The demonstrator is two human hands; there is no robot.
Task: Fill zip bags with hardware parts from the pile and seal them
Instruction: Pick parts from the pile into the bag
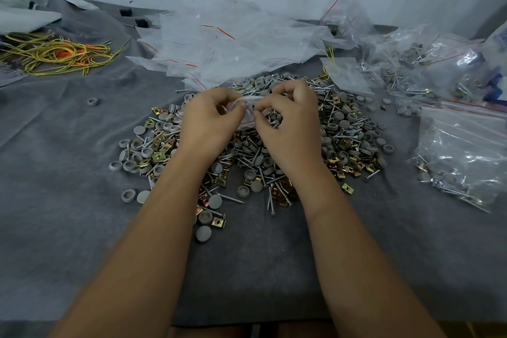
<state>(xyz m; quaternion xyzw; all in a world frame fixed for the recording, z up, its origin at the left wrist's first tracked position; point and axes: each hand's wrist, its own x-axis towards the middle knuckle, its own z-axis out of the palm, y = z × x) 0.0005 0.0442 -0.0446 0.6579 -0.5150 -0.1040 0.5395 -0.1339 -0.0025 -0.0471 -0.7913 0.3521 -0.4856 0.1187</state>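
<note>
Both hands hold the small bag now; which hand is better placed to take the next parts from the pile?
Probably the right hand: it lies over dense screws and caps of the pile, while the left hand pinches the zip bag.

- Two hands: left hand (211, 115) and right hand (288, 118)
- One clear zip bag (248, 107) pinched between them
- One pile of hardware parts (343, 129); screws, grey caps and brass clips too many to count
- One heap of empty bags (225, 46)
- One bundle of yellow and orange cords (57, 52)
- One lone grey cap (93, 102) left of the pile
- Filled bags (463, 156) at right, number unclear

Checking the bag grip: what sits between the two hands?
In the head view, a small clear zip bag, pinched by left hand and right hand.
</note>
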